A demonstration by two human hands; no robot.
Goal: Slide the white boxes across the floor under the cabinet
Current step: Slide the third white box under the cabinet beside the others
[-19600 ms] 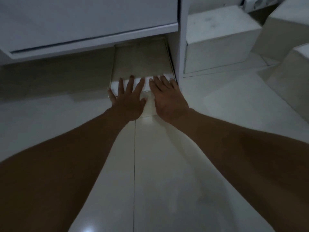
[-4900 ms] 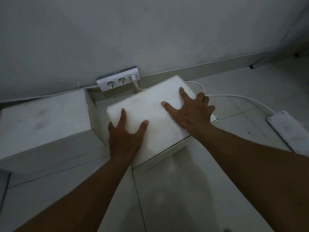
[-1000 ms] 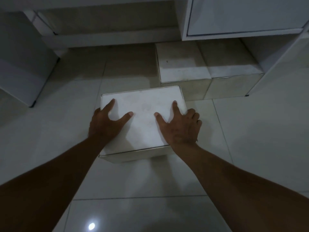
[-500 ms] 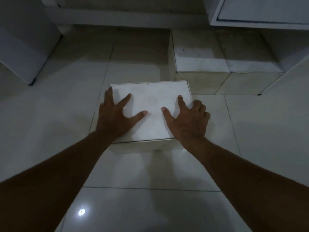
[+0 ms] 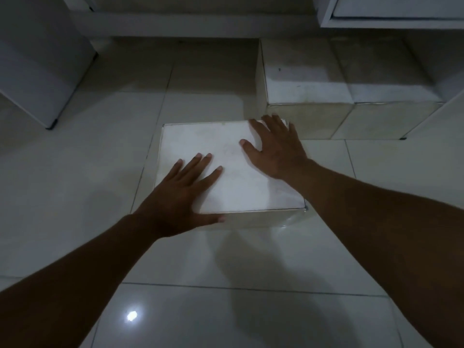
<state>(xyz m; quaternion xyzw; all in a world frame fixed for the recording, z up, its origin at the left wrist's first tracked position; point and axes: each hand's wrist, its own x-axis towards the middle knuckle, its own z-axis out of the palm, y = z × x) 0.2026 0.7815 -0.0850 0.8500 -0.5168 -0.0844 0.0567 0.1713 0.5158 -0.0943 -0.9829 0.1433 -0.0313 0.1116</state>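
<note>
- A white box [image 5: 231,169] sits on the tiled floor [image 5: 75,172] in front of the cabinet [image 5: 391,11], not yet beneath it.
- The left hand [image 5: 183,197] lies flat with fingers spread on the box's near left corner, its thumb hanging over the front edge.
- The right hand [image 5: 273,146] lies flat and spread on the far right part of the lid, fingertips reaching the back edge.
- Neither hand grips; both are open palms pressed on top, set apart from each other.
- Two more white boxes [image 5: 306,79] stand side by side under the cabinet, just beyond and to the right of the box under the hands.
</note>
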